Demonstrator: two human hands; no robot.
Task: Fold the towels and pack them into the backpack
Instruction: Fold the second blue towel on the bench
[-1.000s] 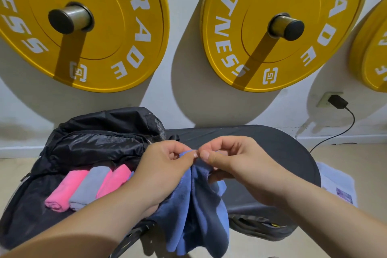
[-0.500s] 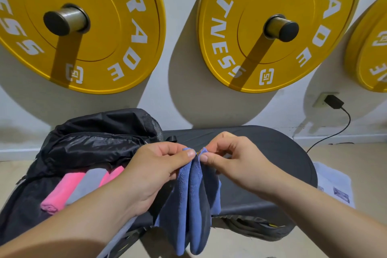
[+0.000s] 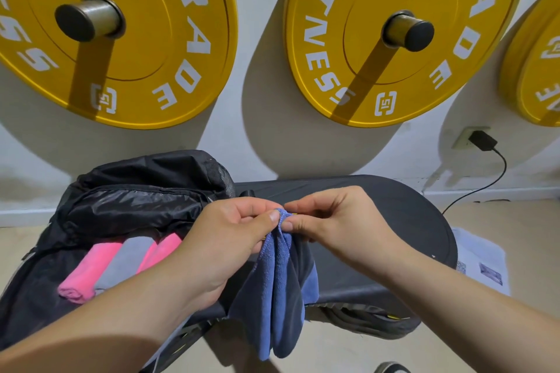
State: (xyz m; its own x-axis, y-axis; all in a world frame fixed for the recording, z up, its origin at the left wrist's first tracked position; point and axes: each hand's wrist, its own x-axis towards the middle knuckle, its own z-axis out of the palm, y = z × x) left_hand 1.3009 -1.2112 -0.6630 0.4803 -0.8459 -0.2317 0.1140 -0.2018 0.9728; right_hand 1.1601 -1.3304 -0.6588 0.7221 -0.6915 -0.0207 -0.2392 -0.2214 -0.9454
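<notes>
Hands (image 3: 230, 239) pinch blue towel (image 3: 274, 297), seemingly corners.

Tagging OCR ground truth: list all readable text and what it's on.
"RADE", plus cut-off "ESS": left yellow plate.
"ITNESS" and "ADE", first letters cut off: middle yellow plate.
Cut-off letters, unreadable: right yellow plate.
Print too small to read: paper on floor.

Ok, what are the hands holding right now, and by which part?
The blue towel: left hand and right hand both pinch its top edge, side by side, and the rest hangs down.
</notes>
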